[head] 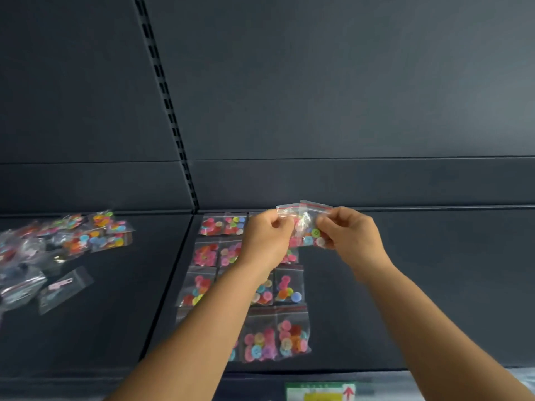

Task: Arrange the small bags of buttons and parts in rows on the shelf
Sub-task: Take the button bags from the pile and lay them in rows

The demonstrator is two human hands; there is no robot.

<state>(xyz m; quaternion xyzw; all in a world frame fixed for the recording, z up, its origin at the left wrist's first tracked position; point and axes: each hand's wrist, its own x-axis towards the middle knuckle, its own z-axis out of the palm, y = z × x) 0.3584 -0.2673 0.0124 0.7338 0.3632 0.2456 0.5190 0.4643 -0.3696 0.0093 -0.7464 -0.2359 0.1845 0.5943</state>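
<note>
Both my hands are up over the dark grey metal shelf (405,285), at about 12 o'clock from the laid-out rows. My left hand (265,238) pinches the left edge of a small clear zip bag of mixed coloured buttons with a red seal strip (308,227); my right hand (351,235) pinches its right edge, fingers curled onto the plastic. There look to be two bags bunched together between my hands, two red-striped tops showing side by side; I cannot tell which hand holds which. The held bags are lifted off the shelf, above the top right corner of the grid.

The grid of clear button bags lying flat in rows (246,285) sits on the shelf at 6 o'clock from my hands, partly hidden under my left forearm. Mostly pink, red, blue and yellow buttons inside, bags edge to edge.

At 9 o'clock, well apart across the shelf seam, a loose heap of unsorted clear bags with coloured buttons and parts (58,250) lies jumbled, blurred at the far left.

At 6 o'clock on the shelf's front edge, a green and yellow price label with a red arrow (320,392).
</note>
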